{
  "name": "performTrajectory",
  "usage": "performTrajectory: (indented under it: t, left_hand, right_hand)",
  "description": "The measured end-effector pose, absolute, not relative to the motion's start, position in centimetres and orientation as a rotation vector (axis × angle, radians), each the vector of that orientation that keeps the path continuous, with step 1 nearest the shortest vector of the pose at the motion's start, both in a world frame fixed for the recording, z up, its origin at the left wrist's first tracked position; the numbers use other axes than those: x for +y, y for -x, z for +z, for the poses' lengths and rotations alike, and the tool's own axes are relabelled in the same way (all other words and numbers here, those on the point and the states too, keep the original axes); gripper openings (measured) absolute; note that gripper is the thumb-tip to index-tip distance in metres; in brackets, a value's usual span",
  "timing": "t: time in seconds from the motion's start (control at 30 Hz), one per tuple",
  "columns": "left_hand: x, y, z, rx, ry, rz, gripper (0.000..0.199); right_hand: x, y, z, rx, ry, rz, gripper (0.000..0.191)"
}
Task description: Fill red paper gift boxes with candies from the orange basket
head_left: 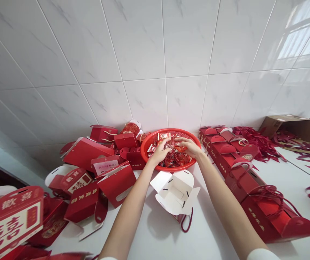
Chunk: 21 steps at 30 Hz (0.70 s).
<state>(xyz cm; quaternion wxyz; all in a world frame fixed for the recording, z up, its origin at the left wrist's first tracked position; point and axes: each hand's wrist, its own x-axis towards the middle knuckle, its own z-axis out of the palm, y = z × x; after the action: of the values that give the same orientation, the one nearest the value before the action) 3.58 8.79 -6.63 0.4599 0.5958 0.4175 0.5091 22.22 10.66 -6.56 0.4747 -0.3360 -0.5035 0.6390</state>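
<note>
A red plastic basket (pixel 144 155) holds many small wrapped candies (pixel 174 159) in red, white and gold. Both my hands reach into it. My left hand (pixel 160 151) has its fingers curled round some candies from the left side. Facing it, my right hand (pixel 192 146) curves over candies from the right, and a small bunch lies between the fingertips. Just in front of the basket, between my forearms, stands an open gift box (pixel 177 191) with its white flaps spread and a dark red cord handle (pixel 188 222) hanging at its right. Its visible inside shows only white card.
Red gift boxes (pixel 119 180) lie in a loose pile to the left. Closed red boxes (pixel 263 206) with rope handles line the right. Beyond them are dark red ribbons (pixel 252 144) and a cardboard carton (pixel 292 126). A tiled wall (pixel 144 97) backs the white table (pixel 155 242).
</note>
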Motion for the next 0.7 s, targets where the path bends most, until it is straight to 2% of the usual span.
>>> performTrajectory:
  t: [0.23, 0.37, 0.5, 0.7]
  left_hand:
    - [8.71, -3.48, -6.19, 1.082, -1.520, 1.251, 0.033]
    - [8.81, -3.52, -6.35, 1.094, -1.522, 1.283, 0.017]
    - [8.77, -3.56, -6.58, 1.078, -1.570, 1.327, 0.017]
    - [8.74, -3.41, -6.57, 1.103, -1.592, 1.345, 0.007]
  right_hand:
    - [10.12, -22.14, -6.38, -1.313, 0.791, 1.552, 0.040]
    - [9.92, -21.98, -6.33, -1.479, 0.760, 1.422, 0.044]
    - [9.94, -21.82, -6.41, -1.604, 0.750, 1.354, 0.052]
    - [10.25, -21.78, -6.91, -1.534, 0.729, 1.417, 0.049]
